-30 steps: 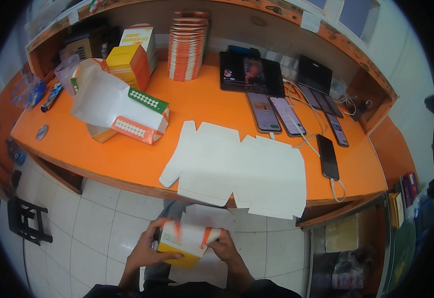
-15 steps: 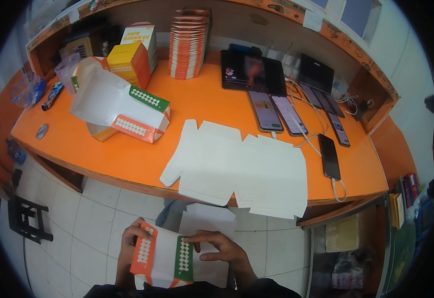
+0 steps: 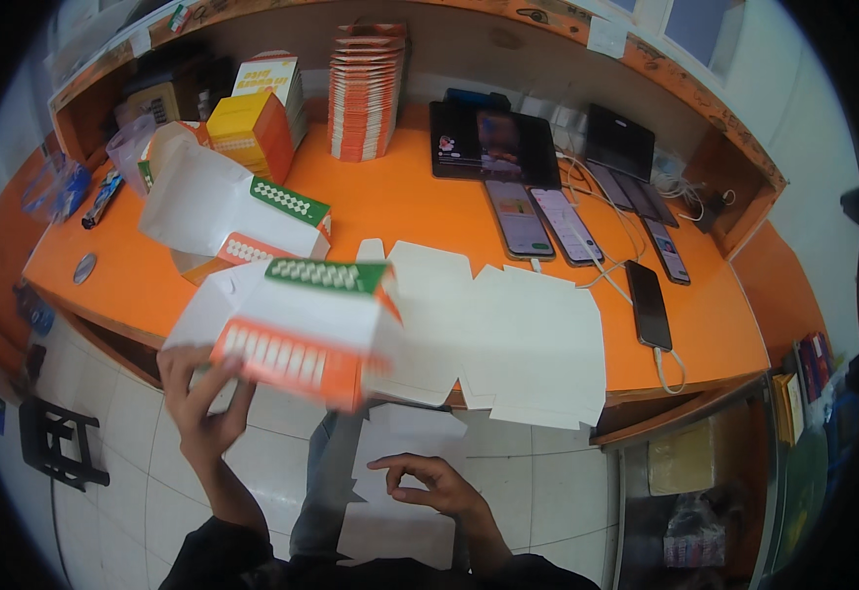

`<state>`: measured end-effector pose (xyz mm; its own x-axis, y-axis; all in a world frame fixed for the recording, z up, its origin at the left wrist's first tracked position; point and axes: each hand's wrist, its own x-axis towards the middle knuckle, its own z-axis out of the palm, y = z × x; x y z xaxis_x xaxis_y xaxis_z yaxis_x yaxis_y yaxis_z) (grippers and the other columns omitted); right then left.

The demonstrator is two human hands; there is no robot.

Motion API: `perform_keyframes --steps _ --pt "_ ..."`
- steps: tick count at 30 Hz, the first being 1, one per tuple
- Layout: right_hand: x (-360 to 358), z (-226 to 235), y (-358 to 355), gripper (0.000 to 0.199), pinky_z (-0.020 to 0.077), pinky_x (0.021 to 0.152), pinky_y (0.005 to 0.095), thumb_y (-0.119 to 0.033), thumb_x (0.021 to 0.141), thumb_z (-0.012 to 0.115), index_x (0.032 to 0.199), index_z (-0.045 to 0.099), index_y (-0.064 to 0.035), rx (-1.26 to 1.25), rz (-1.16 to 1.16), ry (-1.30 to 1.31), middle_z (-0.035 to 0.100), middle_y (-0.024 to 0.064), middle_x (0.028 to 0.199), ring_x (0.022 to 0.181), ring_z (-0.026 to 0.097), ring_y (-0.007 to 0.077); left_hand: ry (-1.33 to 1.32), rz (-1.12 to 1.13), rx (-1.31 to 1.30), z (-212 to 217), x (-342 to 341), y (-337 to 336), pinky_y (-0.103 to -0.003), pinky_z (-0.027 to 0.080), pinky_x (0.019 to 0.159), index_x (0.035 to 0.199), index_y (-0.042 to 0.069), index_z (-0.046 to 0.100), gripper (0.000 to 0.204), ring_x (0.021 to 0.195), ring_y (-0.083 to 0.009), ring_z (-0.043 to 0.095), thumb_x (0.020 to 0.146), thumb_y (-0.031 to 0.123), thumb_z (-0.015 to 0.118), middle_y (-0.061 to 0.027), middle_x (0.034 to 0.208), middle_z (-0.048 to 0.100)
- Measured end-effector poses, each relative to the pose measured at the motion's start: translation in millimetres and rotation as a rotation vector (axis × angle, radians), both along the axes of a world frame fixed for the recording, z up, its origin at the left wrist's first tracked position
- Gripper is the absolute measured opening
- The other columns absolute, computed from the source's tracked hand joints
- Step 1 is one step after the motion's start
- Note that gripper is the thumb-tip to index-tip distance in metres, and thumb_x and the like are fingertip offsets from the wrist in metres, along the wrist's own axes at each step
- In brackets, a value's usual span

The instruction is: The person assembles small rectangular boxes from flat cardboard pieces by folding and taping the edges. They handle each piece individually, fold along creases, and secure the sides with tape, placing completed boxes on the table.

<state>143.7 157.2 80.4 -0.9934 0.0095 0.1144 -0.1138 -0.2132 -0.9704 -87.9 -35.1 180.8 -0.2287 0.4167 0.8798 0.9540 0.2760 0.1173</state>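
Note:
My left hand point(image 3: 201, 398) grips the near left edge of a partly folded carton point(image 3: 316, 313), white inside with orange and green patterned side panels. The carton is in the air over the desk's front edge and is slightly blurred. My right hand point(image 3: 436, 484) holds nothing; its fingers are bent, with a gap between index finger and thumb. Below it a flat white carton blank point(image 3: 395, 536) lies across my lap. Another open carton point(image 3: 208, 202) sits on the desk at the left, behind the held one. Flat white blanks point(image 3: 508, 339) lie on the desk, overhanging its front edge.
A tall stack of folded orange cartons point(image 3: 363, 98) stands at the back, beside yellow and white boxes point(image 3: 253, 128). Several phones point(image 3: 651, 305), a tablet point(image 3: 493, 143) and white cables occupy the right side. A black stool point(image 3: 61, 442) stands on the floor at left.
My left hand has lifted the carton from my lap up and forward over the desk edge. My right hand has let go of it and stays over my lap.

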Motion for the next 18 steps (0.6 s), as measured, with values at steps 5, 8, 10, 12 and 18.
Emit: perform_keyframes --steps 5,8,10,12,18 --pt "2.7 -2.4 0.8 0.042 0.0410 0.082 0.0308 -0.010 0.085 0.065 0.125 0.056 -0.0010 -0.014 -0.024 -0.063 0.056 0.0014 0.080 0.081 0.053 0.0131 -0.064 0.234 -0.183 8.2 -14.8 42.2 -0.046 0.018 0.105 0.106 0.025 0.069 0.035 0.128 -0.0320 0.031 0.072 0.018 0.074 -0.0056 0.125 0.051" --pt "2.1 -2.0 0.8 0.040 0.0411 0.083 0.0310 -0.010 0.085 0.065 0.123 0.057 -0.0006 -0.009 -0.054 -0.072 0.057 0.0017 0.079 0.081 0.053 0.0130 -0.095 0.249 -0.184 2.9 -22.1 47.0 -0.050 0.006 0.110 0.105 0.026 0.070 0.028 0.138 -0.0337 0.018 0.077 0.025 0.070 -0.0063 0.135 0.046" --pt "0.7 3.2 0.8 0.038 0.0414 0.082 0.0312 -0.009 0.085 0.065 0.121 0.058 -0.0003 0.011 -0.086 -0.050 0.057 0.0020 0.079 0.081 0.054 0.0132 -0.102 0.257 -0.156 -2.7 -27.4 45.0 -0.052 0.002 0.111 0.104 0.026 0.070 0.025 0.141 -0.0343 0.012 0.079 0.028 0.068 -0.0070 0.139 0.044" --pt "4.1 15.0 0.4 0.034 0.0424 0.081 0.0312 -0.007 0.084 0.065 0.117 0.060 0.0001 0.059 -0.147 -0.022 0.058 0.0031 0.079 0.080 0.055 0.0145 -0.096 0.297 -0.121 -9.1 -32.9 42.4 -0.054 0.000 0.111 0.103 0.024 0.070 0.024 0.141 -0.0347 0.011 0.080 0.028 0.067 -0.0075 0.140 0.043" --pt "38.7 68.7 18.7 0.028 0.0443 0.075 0.0319 -0.002 0.077 0.067 0.105 0.067 -0.0016 0.293 -0.452 0.286 0.062 0.0053 0.080 0.078 0.057 0.0183 -0.008 0.403 0.249 -24.8 -49.8 38.9 -0.058 0.002 0.112 0.112 0.024 0.062 0.035 0.142 -0.0346 0.008 0.080 0.036 0.067 -0.0065 0.144 0.039"
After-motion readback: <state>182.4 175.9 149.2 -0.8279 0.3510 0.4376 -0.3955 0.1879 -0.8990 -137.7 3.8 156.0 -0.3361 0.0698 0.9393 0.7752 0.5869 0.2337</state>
